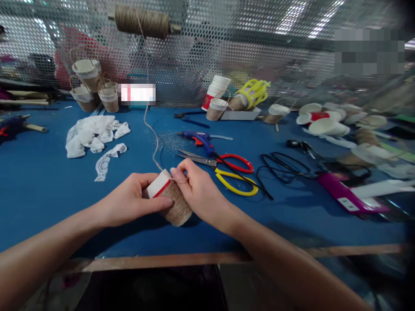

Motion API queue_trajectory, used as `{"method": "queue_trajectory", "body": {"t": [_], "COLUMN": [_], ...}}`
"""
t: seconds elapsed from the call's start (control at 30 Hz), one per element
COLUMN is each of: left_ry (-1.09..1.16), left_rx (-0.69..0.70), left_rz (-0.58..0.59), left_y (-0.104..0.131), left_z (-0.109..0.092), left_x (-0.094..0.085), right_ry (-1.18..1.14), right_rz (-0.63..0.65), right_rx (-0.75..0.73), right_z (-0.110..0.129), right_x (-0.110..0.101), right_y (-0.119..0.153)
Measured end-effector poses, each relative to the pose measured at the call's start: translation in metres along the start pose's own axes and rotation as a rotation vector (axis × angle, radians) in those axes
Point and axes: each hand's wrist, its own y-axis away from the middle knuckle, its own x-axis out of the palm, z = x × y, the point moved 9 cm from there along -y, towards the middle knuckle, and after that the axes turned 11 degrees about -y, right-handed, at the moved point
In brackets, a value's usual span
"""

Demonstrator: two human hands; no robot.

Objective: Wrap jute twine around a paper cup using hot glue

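A paper cup (177,203), mostly wrapped in brown twine, lies tilted on its side above the blue table. My left hand (132,201) grips it from the left, thumb across the twine. Bare white wall with a red stripe shows between the wrapping and the cup's end. At that edge my right hand (194,185) pinches the twine (156,157) between thumb and fingers. From there the strand runs up to a large twine spool (142,21) mounted on the perforated metal screen.
Scissors (197,159) with red and yellow handles and a blue glue gun (201,139) lie just beyond my right hand. White lace (90,131) is heaped at left. Twine-wrapped cups (109,98) stand behind it. A purple power strip (350,194) with black cable lies at right.
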Motion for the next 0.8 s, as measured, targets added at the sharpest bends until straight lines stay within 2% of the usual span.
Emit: {"method": "queue_trajectory", "body": {"t": [0.37,0.8], "left_ry": [-0.089,-0.081], "left_rx": [0.099,0.170], "left_rz": [0.028,0.037], "left_y": [-0.004,-0.001], "left_z": [0.001,-0.006], "left_x": [-0.004,-0.003], "right_ry": [-0.174,-0.199], "right_rz": [-0.004,0.035], "right_rx": [-0.005,0.061], "right_z": [0.001,-0.004], "right_x": [-0.013,-0.008], "right_y": [-0.001,-0.001]}}
